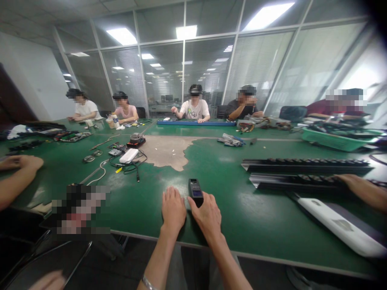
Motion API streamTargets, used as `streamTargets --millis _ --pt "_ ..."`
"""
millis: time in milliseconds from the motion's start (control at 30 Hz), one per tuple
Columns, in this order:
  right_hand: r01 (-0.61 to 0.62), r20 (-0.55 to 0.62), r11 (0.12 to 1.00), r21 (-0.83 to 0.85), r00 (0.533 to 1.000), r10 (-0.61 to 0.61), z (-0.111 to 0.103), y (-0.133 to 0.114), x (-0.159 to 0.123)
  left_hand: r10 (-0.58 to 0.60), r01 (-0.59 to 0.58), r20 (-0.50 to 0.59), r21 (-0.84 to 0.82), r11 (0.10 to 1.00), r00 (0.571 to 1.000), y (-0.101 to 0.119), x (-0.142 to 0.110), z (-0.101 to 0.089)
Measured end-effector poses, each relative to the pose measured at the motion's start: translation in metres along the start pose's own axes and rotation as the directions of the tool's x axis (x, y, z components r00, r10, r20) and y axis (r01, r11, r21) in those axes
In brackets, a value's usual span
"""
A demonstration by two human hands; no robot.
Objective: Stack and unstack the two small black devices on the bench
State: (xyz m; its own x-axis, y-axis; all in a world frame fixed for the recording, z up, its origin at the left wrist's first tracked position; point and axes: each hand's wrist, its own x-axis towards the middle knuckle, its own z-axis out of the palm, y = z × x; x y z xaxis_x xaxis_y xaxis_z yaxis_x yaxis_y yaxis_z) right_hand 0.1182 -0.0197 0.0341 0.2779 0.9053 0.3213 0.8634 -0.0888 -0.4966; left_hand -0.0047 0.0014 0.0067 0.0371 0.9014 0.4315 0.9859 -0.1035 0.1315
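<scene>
Head view: the black handheld device with a small screen (196,191) is on the green surface (136,209), in front of the person and near the middle. Its long axis runs roughly away from the body, the far end leaning slightly to the left. The right hand (209,215) is the nearer one and touches it: the fingers are narrow around the device's near part, thumb along its left side and the others on its right, so the screen shows while the near end is hidden. The left hand (173,207) lies palm down just to the left of the device, apart from it, its fingers stretched forward, close together and seemingly holding nothing.

Of the containers, the green plastic basket (335,139) sits at the far right, heaped with dark, tangled items, perhaps cables, too blurred to name. Two drink cups (116,122) stand at the far left before a person in a pink shirt (125,110); what they hold cannot be told.

Ahead and to the left, a white box (129,156) lies among black cables. To the right, a co-worker's hand (359,189) rests at the nearer of two long black rails (281,181), beyond a long white device (332,225).
</scene>
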Motion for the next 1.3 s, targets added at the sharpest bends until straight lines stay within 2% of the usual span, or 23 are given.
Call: streamTargets --millis 167,533,967,1167,1300 --pt "0.006 -0.052 1.000 -0.004 0.999 -0.006 0.003 0.002 0.001 0.003 -0.003 0.001 -0.020 1.000 1.000 -0.001 0.000 0.000" --pt "0.002 -0.008 1.000 0.012 1.000 -0.002 -0.001 -0.003 0.002 0.007 -0.007 0.006 -0.003 1.000 1.000 -0.001 -0.001 -0.002" --pt "0.028 -0.028 1.000 -0.009 0.999 -0.028 0.003 -0.002 -0.003 -0.024 0.026 0.034 -0.057 0.998 0.999 0.000 -0.004 -0.009" --pt "0.039 -0.081 0.999 -0.015 0.996 -0.040 0.005 -0.002 -0.004 -0.031 0.032 0.029 -0.070 0.997 0.999 -0.002 -0.007 -0.011" --pt "0.030 -0.061 0.999 -0.025 0.998 -0.031 0.007 -0.001 -0.004 -0.029 0.031 0.032 -0.067 0.997 0.999 -0.002 -0.008 -0.012"
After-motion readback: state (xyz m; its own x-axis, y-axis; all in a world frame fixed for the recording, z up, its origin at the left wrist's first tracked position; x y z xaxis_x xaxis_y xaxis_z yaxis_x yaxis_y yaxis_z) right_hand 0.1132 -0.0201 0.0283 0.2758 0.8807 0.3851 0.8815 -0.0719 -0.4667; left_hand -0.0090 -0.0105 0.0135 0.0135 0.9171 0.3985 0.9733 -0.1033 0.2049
